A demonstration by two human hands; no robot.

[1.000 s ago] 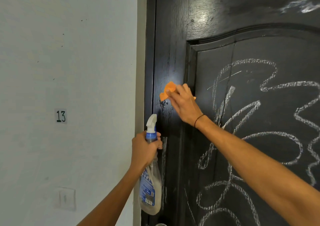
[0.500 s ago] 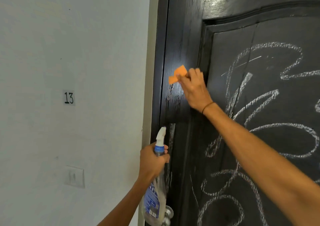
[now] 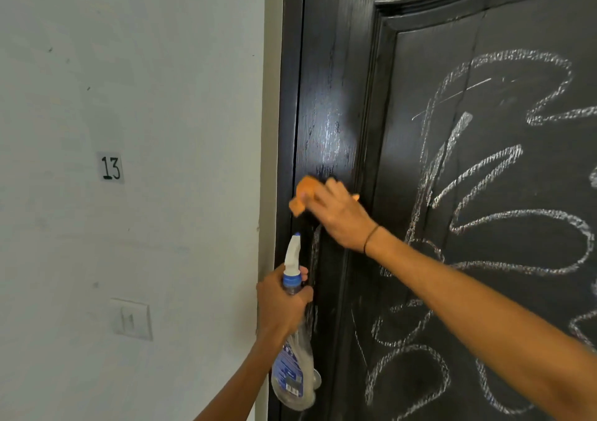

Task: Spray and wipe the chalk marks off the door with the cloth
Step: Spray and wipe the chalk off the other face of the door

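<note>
Head cam is looking at a black door (image 3: 329, 65) with a white wall (image 3: 129, 97) running alongside it. Right hand (image 3: 339, 217) is pressing an orange cloth (image 3: 302, 196) flat against the door's left strip, fingers spread over it, so only the cloth's left part is poking out past the fingertips. Just above that hand the wood is looking wet and shiny, with pale streaks glinting. A thin dark band (image 3: 370, 239) is sitting around that wrist. Left hand (image 3: 281, 304) is hanging below the right one, fingers wrapped tight around the neck of a clear spray bottle (image 3: 292, 372) with a blue label; the white nozzle is sticking up out of the fist, pointing up toward the cloth, and the bottle body is dangling below the fist, right along the door's edge. Chalk marks (image 3: 504, 168), big loopy white scribbles, are covering the sunken panel to the right of the wiping hand and running down under that forearm, with a thin chalky line also showing between the two hands. Off to the left of both hands, a little "13" label (image 3: 110, 167) is stuck on the wall, and a light switch (image 3: 130, 319) is sitting lower down.
</note>
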